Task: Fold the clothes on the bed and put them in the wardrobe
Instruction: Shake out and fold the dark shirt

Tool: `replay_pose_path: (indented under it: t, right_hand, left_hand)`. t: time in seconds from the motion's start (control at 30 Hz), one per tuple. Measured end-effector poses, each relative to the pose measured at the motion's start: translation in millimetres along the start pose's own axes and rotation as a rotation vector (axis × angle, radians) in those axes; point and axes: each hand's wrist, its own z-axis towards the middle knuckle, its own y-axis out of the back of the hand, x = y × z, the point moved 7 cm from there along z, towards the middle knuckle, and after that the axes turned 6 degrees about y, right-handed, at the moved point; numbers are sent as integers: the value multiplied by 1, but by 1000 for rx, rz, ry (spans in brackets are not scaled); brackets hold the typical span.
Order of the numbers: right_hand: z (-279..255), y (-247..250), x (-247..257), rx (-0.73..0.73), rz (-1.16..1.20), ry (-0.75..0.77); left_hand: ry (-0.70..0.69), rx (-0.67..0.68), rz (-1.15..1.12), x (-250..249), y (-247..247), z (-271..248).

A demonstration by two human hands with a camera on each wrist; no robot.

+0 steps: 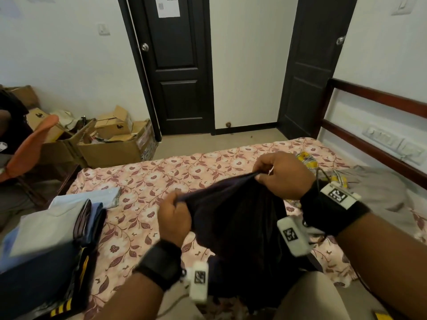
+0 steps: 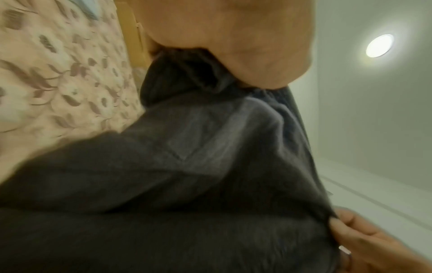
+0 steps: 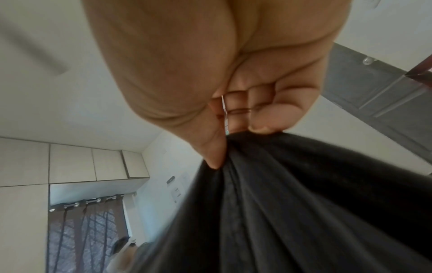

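A dark navy garment [image 1: 233,218] hangs between both hands above the floral bedsheet [image 1: 147,181]. My left hand [image 1: 174,210] grips its top edge at the left, fingers curled round the cloth. Higher and to the right, my right hand [image 1: 277,174] pinches the same edge between thumb and fingers. The right wrist view shows the pinch [image 3: 224,147] on the dark cloth [image 3: 304,203]. In the left wrist view the garment [image 2: 187,166] fills the frame, with the right hand [image 2: 364,245] at its corner. The wardrobe is out of view.
A stack of folded clothes [image 1: 57,227] lies on the bed at the left. Unfolded grey [image 1: 379,192] and yellow [image 1: 307,158] clothes lie near the wooden headboard [image 1: 374,125] at the right. Cardboard boxes [image 1: 111,144] and an orange chair [image 1: 30,144] stand on the floor. Two dark doors [image 1: 178,65] are behind.
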Motion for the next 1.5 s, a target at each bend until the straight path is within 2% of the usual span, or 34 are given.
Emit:
replay_pose_path:
  t: [0.03, 0.1, 0.17, 0.2, 0.27, 0.37, 0.4, 0.47, 0.57, 0.67, 0.73, 0.83, 0.9, 0.97, 1.03, 1.13, 1.23, 1.3, 1.37, 1.5]
  right_hand:
    - [2, 7, -6, -24, 3, 7]
    - [7, 29, -19, -102, 50, 33]
    - [10, 51, -25, -173, 135, 105]
    - [11, 60, -27, -208, 173, 143]
    - [12, 72, -27, -299, 240, 205]
    - [12, 75, -32, -461, 436, 225]
    - [10, 72, -34, -492, 533, 224]
    - [12, 59, -40, -464, 717, 245]
    - [13, 29, -34, -328, 716, 258]
    - [18, -8, -26, -232, 435, 222]
    - [21, -17, -21, -330, 244, 226]
    - [20, -10, -16, -596, 169, 365]
    - [24, -9, -6, -604, 31, 466]
    - [31, -15, 0, -513, -81, 501]
    - [36, -26, -3, -504, -33, 461]
    - [36, -45, 0, -543, 119, 290]
    - [41, -58, 7, -586, 196, 71]
    - [51, -58, 11, -561, 137, -47]
    - [62, -53, 18, -505, 81, -44]
    - [71, -23, -11, -450, 269, 112]
  left_hand:
    - [-202, 7, 87, -34, 8, 11]
    - [-635, 125, 443, -103, 11, 24]
    - [-932, 285, 751, -162, 7, 36]
    - [-1047, 323, 852, -192, 5, 40]
    - [-1238, 347, 981, -248, 3, 45]
    - [-1429, 415, 1149, -314, -6, 37]
    - [-1483, 416, 1211, -331, -10, 33]
    - [-1562, 359, 1328, -358, -17, 32]
    - [-1559, 282, 1442, -389, -24, 40]
    - [-1507, 214, 1520, -419, -22, 45]
    - [-1457, 170, 1589, -435, -18, 45]
    - [-1356, 140, 1640, -455, -9, 44]
    - [-1277, 132, 1632, -464, -1, 46]
    - [-1197, 143, 1589, -470, 5, 50]
    - [-1129, 142, 1575, -471, 10, 50]
    - [-1064, 150, 1497, -472, 18, 43]
    - [-1063, 123, 1467, -470, 22, 37]
    - [-1089, 88, 1458, -468, 25, 35]
    - [-1079, 47, 1424, -466, 32, 38]
    - [-941, -4, 1392, -457, 65, 60]
